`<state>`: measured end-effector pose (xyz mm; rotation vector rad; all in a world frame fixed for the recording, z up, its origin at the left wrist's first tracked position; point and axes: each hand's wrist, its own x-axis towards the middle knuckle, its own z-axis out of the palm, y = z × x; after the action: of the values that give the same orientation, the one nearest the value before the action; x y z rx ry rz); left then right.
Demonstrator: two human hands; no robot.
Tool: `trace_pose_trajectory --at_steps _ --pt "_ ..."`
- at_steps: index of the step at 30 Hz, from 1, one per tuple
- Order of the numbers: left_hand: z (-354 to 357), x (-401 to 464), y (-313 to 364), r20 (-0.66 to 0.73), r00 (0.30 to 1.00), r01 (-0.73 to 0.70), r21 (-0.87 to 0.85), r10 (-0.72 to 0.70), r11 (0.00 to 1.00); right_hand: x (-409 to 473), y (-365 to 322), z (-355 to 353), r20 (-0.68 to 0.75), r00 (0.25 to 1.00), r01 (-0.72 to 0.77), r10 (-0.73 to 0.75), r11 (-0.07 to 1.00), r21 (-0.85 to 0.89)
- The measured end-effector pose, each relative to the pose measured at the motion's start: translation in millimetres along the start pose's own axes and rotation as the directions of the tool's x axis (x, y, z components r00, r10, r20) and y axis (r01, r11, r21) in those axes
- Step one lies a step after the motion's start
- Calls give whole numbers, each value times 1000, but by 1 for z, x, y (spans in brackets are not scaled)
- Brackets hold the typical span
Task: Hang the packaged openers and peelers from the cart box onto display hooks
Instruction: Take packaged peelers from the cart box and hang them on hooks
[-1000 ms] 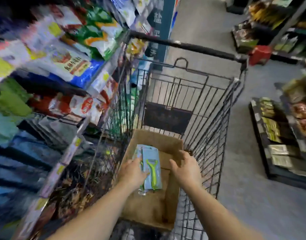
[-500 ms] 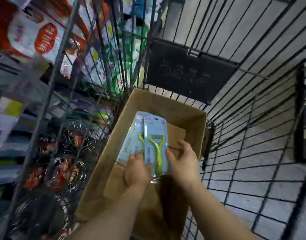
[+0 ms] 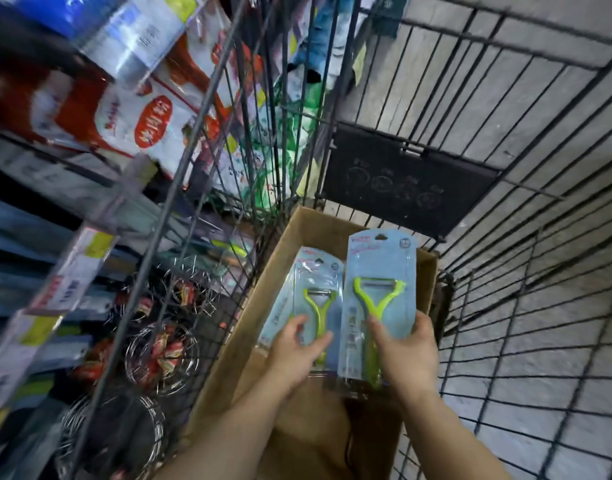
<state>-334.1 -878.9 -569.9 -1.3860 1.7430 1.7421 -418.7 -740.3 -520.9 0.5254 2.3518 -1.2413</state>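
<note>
Above the box (image 3: 290, 237), both hands (image 3: 406, 358) hold peeler packs (image 3: 380, 271), cart wires (image 3: 505, 306) close around.

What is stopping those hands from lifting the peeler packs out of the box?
Nothing visible. The right hand already holds one peeler pack above the cardboard box; the left hand grips the other pack. The box is open-topped.

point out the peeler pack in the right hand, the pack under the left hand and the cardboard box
right-hand peeler pack (image 3: 380, 268), head view, blue card above the blade
left-hand peeler pack (image 3: 318, 275), head view, upper card
cardboard box (image 3: 318, 226), head view, far wall
</note>
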Motion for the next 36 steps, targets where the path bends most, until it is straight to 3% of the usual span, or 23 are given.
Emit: trace_pose_trajectory --at_steps 3,6,10,19,24,29,33,36 --pt "7 19 -14 -262 964 33 311 52 950 2 1 -4 -5 1000 -19 19 999 27" --pt "18 31 -22 -280 957 74 489 76 869 1 2 -5 -11 1000 -7 7 1000 7" --pt "10 40 -15 -233 971 84 535 51 841 -1 -1 -6 -22 999 -29 29 1000 -7" --pt "-40 -20 15 -53 998 6 383 15 924 -53 -33 -21 -15 1000 -25 24 996 -82" --pt "-73 -79 52 18 990 -143 245 143 959 -99 -65 -46 -46 999 2 -2 1000 -10" --pt "-114 -150 89 29 962 -274 116 273 955 -144 -111 -75 7 990 142 -143 987 71" --pt "-136 -230 95 -142 914 -395 -107 379 912 -195 -136 -100 113 954 257 -277 953 159" --pt "-150 -304 78 -276 863 -495 -286 424 821 -249 -143 -118 187 884 384 -429 893 234"
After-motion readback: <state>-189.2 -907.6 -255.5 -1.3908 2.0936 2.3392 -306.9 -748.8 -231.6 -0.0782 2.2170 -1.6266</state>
